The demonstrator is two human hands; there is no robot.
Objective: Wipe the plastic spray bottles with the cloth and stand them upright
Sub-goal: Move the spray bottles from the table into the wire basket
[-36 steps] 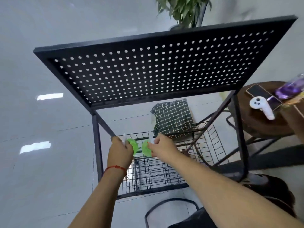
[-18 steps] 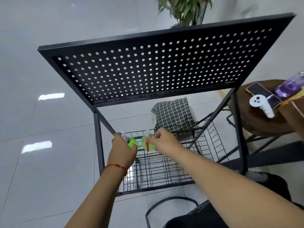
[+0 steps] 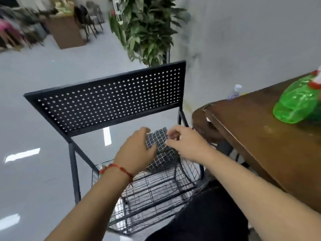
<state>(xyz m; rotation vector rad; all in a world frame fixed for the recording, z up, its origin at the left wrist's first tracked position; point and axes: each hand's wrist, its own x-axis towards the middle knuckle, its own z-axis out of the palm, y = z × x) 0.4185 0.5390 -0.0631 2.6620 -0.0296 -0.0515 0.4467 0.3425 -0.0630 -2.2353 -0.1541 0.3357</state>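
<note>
R hand [image 3: 185, 145] pinches checked cloth [image 3: 159, 140] by its edge, L hand [image 3: 137, 151] lies against it (grip unclear, blur) over wire basket [image 3: 156, 193], prob. gathering it for wiping; green spray bottle [image 3: 297, 103] lies sideways on worktop [image 3: 260, 136].

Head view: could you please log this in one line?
left hand: grips checked cloth; right hand: pinches it; green bottle: on table

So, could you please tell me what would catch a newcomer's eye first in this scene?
At the centre, the left hand and the right hand grip a checked cloth above a wire basket, just below the perforated black metal shelf. At the right edge, a bright green spray bottle lies on its side on the brown wooden table. A leafy potted plant stands behind the shelf.
</note>
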